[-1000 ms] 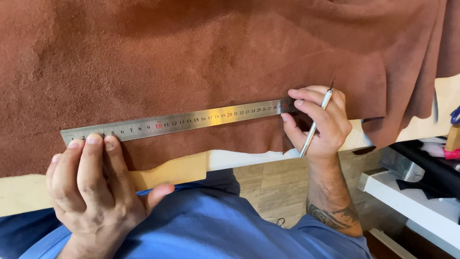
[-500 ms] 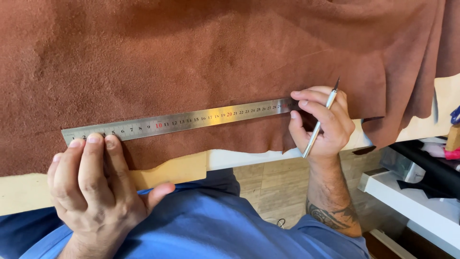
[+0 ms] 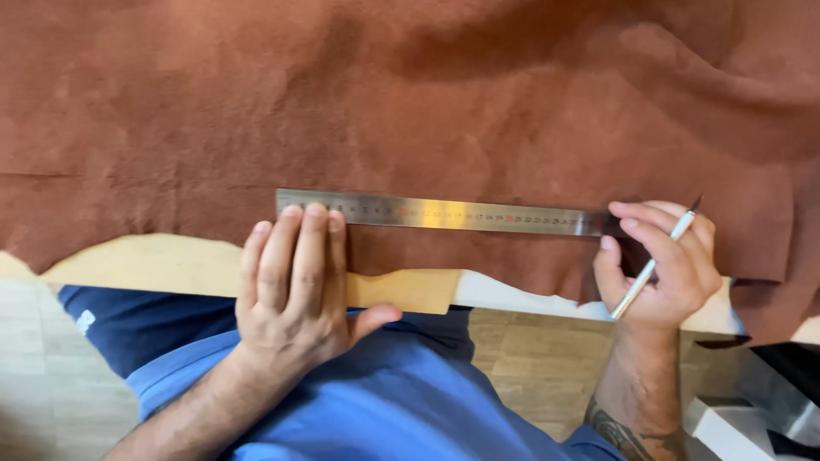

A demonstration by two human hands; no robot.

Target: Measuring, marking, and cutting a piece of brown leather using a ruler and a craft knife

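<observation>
A large sheet of reddish-brown suede leather (image 3: 444, 102) covers nearly the whole worktop (image 3: 171, 266) and runs out of the picture at the top and both sides, so its full outline cannot be seen; at the right it droops over the edge in a fold. Only a pale tan strip of the worktop shows below the hide's ragged near edge. A steel ruler (image 3: 444, 213) lies flat on the leather close to that edge, roughly parallel to it and sloping slightly down toward the right; its fine markings are too small to make out. The left hand (image 3: 295, 290) rests palm down, its fingers (image 3: 314, 224) held close together and flat, the tips pressing on the ruler's left portion, the thumb splayed over the worktop's edge. The right hand (image 3: 662, 269) covers the ruler's right end, hiding it, and its fingers are curled around a slim white pen-like tool (image 3: 656, 260), whose dark tip points up and away from the person. What the tip is, blade or nib, cannot be told. The person's blue shirt (image 3: 401, 401) fills the foreground, over pale floorboards (image 3: 530, 367).
</observation>
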